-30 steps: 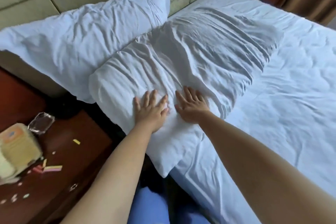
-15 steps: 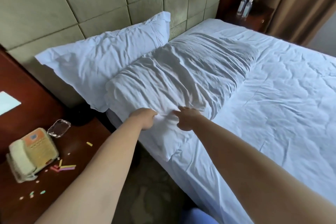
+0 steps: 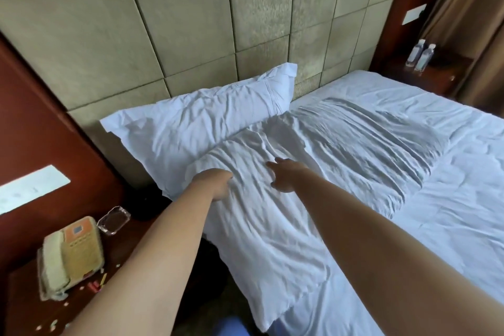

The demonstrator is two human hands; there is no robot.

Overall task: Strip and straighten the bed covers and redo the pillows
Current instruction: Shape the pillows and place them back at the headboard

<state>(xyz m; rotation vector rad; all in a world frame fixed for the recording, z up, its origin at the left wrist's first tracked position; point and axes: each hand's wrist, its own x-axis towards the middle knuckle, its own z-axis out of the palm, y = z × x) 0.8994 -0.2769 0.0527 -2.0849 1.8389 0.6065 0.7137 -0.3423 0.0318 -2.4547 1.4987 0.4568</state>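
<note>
Smoothing pillow (image 3: pixel 272 199) | left hand (image 3: pixel 215 183) was curled, gripping its near-left edge | right hand (image 3: pixel 283 174) was spread, nearer its middle | long axis was seen running right

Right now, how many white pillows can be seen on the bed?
2. One wrinkled white fabric pillow leans against the padded headboard. The other white pillow lies flat in front of it, under both hands. More may be hidden outside the view.

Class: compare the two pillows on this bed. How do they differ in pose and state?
The back pillow leans against the headboard untouched; the front pillow lies flat under both hands. The front pillow overhangs the mattress edge; the back pillow does not. Both are white and creased.
</note>
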